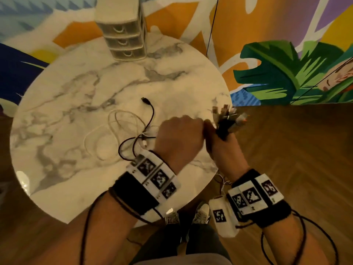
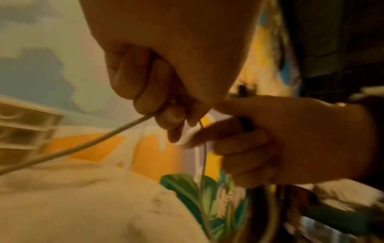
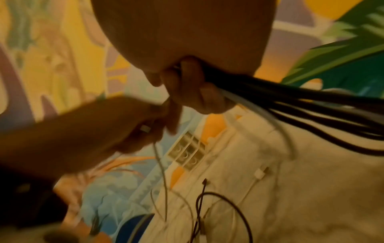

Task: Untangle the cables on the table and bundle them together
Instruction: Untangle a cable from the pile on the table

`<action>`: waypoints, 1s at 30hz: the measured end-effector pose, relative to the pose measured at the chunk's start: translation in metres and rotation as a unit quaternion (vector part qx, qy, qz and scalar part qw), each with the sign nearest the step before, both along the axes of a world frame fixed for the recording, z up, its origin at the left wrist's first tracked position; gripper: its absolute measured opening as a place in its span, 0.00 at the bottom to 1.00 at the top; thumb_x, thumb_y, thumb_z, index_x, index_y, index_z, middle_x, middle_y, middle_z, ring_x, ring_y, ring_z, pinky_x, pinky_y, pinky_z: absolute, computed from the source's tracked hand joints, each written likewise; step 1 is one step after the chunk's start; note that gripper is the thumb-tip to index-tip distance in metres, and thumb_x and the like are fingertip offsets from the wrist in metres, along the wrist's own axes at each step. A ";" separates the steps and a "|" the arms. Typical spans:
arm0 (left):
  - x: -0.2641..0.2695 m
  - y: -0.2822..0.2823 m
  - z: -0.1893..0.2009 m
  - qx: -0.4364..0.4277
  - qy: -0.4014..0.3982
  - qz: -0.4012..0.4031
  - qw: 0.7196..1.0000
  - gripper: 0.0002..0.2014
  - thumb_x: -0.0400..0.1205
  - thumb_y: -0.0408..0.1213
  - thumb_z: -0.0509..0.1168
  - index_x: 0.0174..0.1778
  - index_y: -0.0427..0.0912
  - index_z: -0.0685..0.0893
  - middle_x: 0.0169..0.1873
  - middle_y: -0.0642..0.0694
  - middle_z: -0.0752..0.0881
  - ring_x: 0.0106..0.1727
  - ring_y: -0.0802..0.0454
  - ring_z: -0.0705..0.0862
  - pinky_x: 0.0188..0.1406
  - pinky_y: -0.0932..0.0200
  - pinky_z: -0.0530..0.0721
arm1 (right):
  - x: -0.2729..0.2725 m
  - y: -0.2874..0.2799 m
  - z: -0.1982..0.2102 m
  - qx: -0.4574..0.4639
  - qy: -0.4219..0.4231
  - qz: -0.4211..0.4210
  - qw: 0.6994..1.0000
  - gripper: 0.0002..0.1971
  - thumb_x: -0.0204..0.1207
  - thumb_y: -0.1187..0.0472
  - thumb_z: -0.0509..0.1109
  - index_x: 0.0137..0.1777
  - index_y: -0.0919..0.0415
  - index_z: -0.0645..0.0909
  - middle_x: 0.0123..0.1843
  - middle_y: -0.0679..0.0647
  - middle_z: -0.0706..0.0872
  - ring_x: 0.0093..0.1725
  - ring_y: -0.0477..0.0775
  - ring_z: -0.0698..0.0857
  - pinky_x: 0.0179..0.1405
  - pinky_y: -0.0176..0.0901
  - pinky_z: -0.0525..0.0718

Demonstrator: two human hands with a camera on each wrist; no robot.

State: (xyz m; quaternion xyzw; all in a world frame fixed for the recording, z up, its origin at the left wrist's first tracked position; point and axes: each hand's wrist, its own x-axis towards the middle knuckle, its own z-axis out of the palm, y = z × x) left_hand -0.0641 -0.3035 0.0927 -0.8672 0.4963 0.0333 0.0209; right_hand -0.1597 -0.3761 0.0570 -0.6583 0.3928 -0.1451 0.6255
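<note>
Two hands meet above the near right edge of the round marble bench. Nearest, the right hand has its fingers wrapped round a bundle of cables, whose plug ends fan out above the fist. Touching it, the left hand pinches a thin white cable in curled fingers. Just beyond, loose white and black cables lie looped and crossed on the bench. Farthest back stands a small drawer unit.
</note>
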 end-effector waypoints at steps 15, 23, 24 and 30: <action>0.068 0.051 -0.061 0.003 0.165 0.137 0.977 0.16 0.87 0.48 0.48 0.56 0.47 0.79 0.53 0.48 0.82 0.54 0.45 0.82 0.48 0.49 0.81 | -0.005 -0.029 -0.024 0.141 -0.126 -0.197 0.962 0.25 0.82 0.41 0.58 0.54 0.61 0.87 0.18 0.47 0.64 0.17 0.45 0.59 0.21 0.42 0.53; 0.006 0.010 -0.024 -0.073 0.107 -0.059 0.990 0.09 0.85 0.42 0.56 0.53 0.45 0.79 0.46 0.47 0.84 0.39 0.44 0.85 0.29 0.53 0.73 | 0.027 -0.005 -0.023 0.180 -0.105 -0.082 0.975 0.20 0.74 0.40 0.69 0.41 0.57 0.89 0.26 0.59 0.67 0.25 0.53 0.65 0.27 0.47 0.61; 0.011 0.014 -0.033 -0.073 0.131 -0.044 0.988 0.10 0.85 0.44 0.55 0.51 0.45 0.79 0.45 0.47 0.83 0.40 0.43 0.84 0.30 0.52 0.74 | 0.025 -0.012 -0.022 0.163 -0.109 -0.082 0.977 0.19 0.80 0.46 0.64 0.45 0.60 0.89 0.23 0.56 0.63 0.21 0.51 0.60 0.24 0.45 0.55; 0.084 0.064 -0.084 0.015 0.154 0.087 0.984 0.11 0.86 0.42 0.53 0.53 0.44 0.79 0.55 0.48 0.77 0.53 0.46 0.81 0.45 0.53 0.76 | 0.017 -0.032 -0.019 0.141 -0.125 -0.169 0.968 0.24 0.85 0.50 0.58 0.35 0.66 0.84 0.16 0.51 0.64 0.16 0.47 0.58 0.20 0.41 0.51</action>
